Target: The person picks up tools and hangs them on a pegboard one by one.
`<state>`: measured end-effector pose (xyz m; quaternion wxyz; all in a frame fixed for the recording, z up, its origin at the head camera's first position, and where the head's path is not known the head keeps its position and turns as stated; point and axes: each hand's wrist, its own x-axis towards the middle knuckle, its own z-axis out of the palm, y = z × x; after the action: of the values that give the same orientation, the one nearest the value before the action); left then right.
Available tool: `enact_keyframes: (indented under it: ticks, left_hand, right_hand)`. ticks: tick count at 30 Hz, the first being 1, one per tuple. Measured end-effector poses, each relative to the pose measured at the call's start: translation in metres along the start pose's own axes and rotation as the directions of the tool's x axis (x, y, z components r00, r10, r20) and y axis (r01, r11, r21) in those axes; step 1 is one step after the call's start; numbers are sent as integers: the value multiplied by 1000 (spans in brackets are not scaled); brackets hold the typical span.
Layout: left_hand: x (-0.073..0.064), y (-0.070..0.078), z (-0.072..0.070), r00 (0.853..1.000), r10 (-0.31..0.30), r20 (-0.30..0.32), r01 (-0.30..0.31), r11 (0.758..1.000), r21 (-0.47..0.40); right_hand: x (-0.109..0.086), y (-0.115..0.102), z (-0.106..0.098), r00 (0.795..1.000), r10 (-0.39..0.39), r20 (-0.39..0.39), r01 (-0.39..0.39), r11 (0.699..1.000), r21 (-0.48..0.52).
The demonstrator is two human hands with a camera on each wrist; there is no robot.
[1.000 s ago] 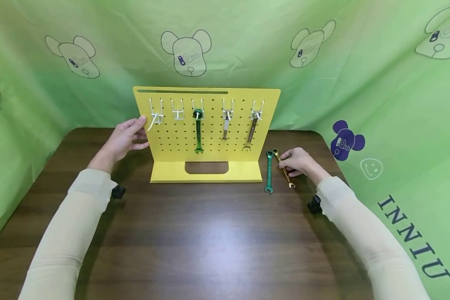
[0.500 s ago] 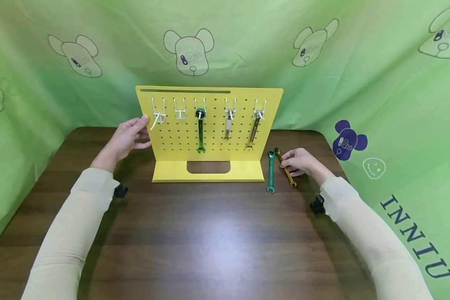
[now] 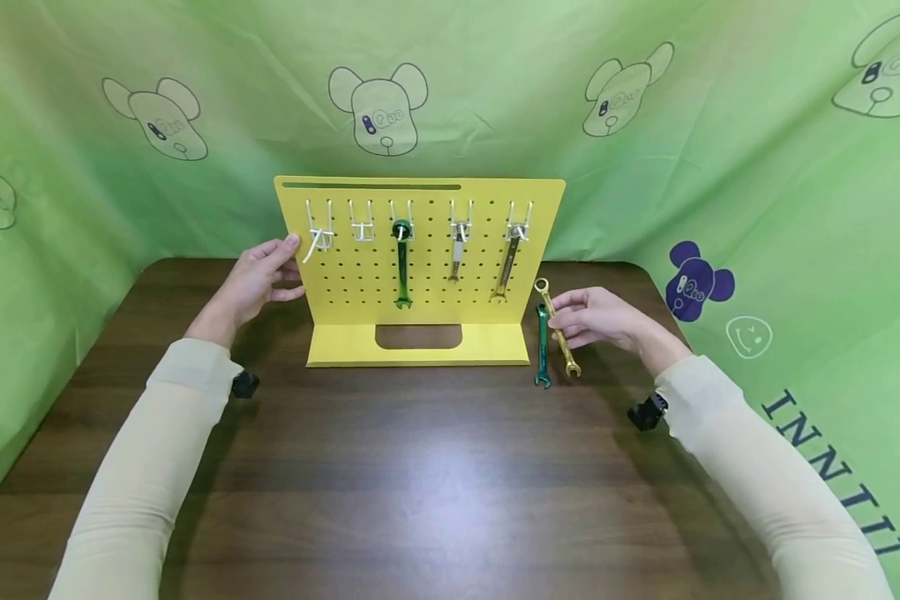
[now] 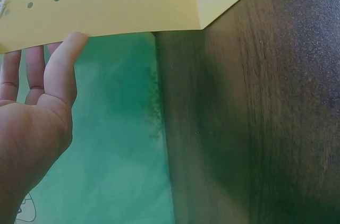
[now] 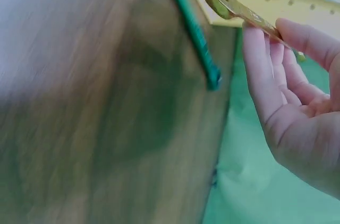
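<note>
A gold combination wrench [image 3: 558, 329] is pinched between the thumb and fingers of my right hand [image 3: 596, 318], raised off the table with its ring end pointing away. Beneath and left of it lies a green wrench [image 3: 542, 346] on the tabletop. My left hand [image 3: 258, 279] holds the left edge of a yellow pegboard [image 3: 427, 296], thumb [image 4: 66, 70] at the front and fingers reaching behind. From the board's white hooks hang a dark green wrench [image 3: 402, 271], a short silver wrench [image 3: 456, 254] and a longer silver wrench [image 3: 507, 267].
Two white hooks, the far-left hook [image 3: 318, 237] and its neighbour [image 3: 362, 232], carry nothing. The board's base stands on a brown wooden table [image 3: 420, 467]. A green printed cloth [image 3: 495, 100] hangs behind and at the sides.
My right hand has lifted the gold wrench off the table and moved it slightly left, over the green wrench's side. The left hand keeps its place on the board's edge.
</note>
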<state>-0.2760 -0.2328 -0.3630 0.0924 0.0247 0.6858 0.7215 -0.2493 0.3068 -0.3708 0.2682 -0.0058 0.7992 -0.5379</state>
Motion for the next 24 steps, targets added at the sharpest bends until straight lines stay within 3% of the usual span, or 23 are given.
enact_keyframes:
  ticks: [13, 24]
  left_hand:
    - [-1, 0, 1, 1000, 1, 0, -1, 1000, 10]
    - [-2, 1, 2, 1000, 0, -3, 0, 1000, 8]
  right_hand:
    - [-3, -29, 42, 986, -101, 131, 94, 994, 61]
    - [7, -57, 80, 967, -154, 205, 152, 988, 28]
